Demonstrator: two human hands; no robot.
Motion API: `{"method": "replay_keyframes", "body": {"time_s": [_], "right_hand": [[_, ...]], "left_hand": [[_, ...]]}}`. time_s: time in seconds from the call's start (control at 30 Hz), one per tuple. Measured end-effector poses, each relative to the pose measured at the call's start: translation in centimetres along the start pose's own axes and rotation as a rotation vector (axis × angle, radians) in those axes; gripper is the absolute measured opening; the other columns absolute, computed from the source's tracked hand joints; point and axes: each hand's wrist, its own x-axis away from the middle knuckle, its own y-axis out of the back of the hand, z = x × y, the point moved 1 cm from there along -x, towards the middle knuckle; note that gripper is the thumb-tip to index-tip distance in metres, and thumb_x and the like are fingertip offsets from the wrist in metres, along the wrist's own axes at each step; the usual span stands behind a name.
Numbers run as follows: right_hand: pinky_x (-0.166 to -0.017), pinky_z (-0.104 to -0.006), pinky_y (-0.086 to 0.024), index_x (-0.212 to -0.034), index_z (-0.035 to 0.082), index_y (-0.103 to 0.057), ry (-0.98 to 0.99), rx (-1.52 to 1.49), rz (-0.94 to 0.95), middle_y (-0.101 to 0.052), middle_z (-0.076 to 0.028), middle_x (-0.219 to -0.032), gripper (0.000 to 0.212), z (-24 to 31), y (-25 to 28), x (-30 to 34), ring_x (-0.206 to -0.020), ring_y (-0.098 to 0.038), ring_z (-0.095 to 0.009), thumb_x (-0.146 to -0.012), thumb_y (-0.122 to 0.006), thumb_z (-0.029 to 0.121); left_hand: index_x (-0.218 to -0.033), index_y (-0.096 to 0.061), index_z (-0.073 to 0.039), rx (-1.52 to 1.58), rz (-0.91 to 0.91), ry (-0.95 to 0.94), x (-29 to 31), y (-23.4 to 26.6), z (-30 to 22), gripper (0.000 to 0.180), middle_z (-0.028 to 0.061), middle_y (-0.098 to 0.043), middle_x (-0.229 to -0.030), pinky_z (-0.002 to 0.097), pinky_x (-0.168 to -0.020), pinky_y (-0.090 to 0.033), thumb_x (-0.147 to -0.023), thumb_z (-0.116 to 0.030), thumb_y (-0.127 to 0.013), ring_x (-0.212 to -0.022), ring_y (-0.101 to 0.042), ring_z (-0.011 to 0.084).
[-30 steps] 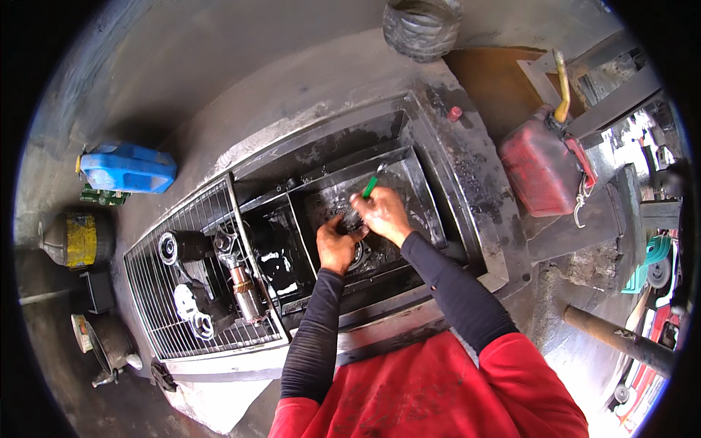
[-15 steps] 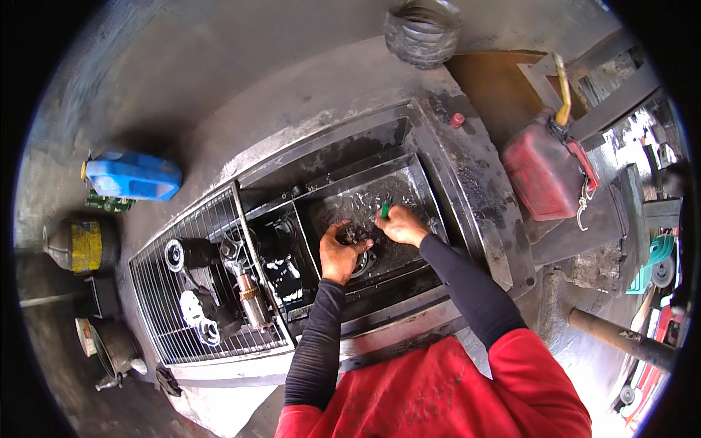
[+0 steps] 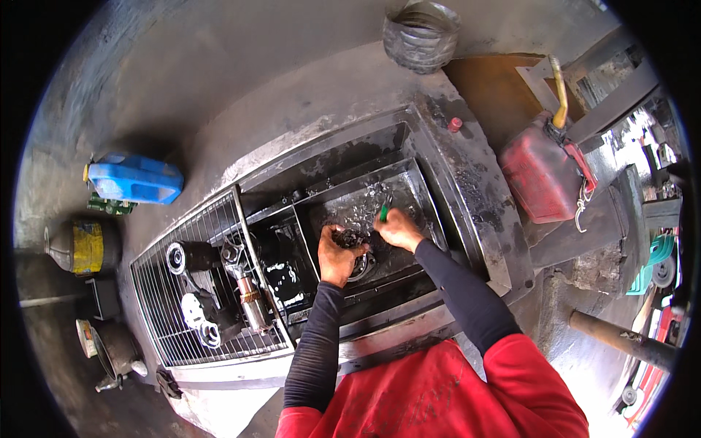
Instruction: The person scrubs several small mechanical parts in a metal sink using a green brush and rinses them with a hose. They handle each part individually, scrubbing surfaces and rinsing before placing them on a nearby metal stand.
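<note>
My left hand (image 3: 337, 257) is closed round a dark, greasy metal part (image 3: 350, 238), thumb on the near side and fingers on the far side. Close to its right, my right hand (image 3: 399, 229) grips a green-handled tool (image 3: 384, 212); the handle's end sticks up past the fingers, and the working end is hidden. Both hands are over a shallow metal tray (image 3: 431, 197) with wet, dirty liquid in it. A round metal ring-shaped piece (image 3: 362, 269) shows just below my left hand, partly covered by it.
Left of the tray, a wire rack (image 3: 157, 306) bears several motor parts, among them an armature (image 3: 252, 303) with a copper-coloured band. A blue jug (image 3: 135, 179) stands at far left. On the right are a red fuel can (image 3: 539, 171), a small red cap (image 3: 455, 125) and a cut-down plastic container (image 3: 421, 40).
My right hand has shifted slightly left and toward me with the green-handled tool. In my left hand, the dark part has turned a little and shows more.
</note>
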Motion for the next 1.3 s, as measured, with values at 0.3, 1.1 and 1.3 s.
{"method": "replay_keyframes", "body": {"time_s": [0.3,1.1,1.3], "right_hand": [[-0.061,-0.0483,-0.050,-0.072,0.001,-0.065,0.204,-0.292,-0.388,-0.064,-0.021,-0.065,0.041,7.2,2.3,2.8,-0.063,-0.066,-0.040,-0.090,-0.072,0.037],[-0.046,-0.0308,-0.049,-0.083,0.003,-0.069,0.022,-0.584,-0.257,-0.070,-0.008,-0.070,0.034,6.1,2.8,4.2,-0.053,-0.065,-0.013,-0.098,-0.068,0.034],[-0.071,-0.0438,-0.056,-0.096,0.003,-0.070,0.149,-0.121,-0.385,-0.073,-0.018,-0.085,0.041,1.4,1.4,0.7,-0.078,-0.070,-0.037,-0.094,-0.068,0.043]], "left_hand": [[-0.104,-0.070,0.002,0.254,0.187,0.111,0.2,-0.2,0.2,0.040,0.0061,-0.074,-0.091,0.0314,-0.081,-0.054,-0.068,0.002,-0.086,-0.082,-0.067,0.0155],[-0.106,-0.073,0.006,0.118,0.041,0.086,0.7,0.3,-2.1,0.045,0.0098,-0.076,-0.090,0.0304,-0.078,-0.054,-0.067,-0.010,-0.090,-0.077,-0.067,0.0142],[-0.104,-0.071,0.006,0.342,0.049,0.030,1.2,0.3,-3.0,0.031,0.0072,-0.074,-0.082,0.0252,-0.071,-0.056,-0.075,0.007,-0.080,-0.073,-0.067,0.0115]]}}
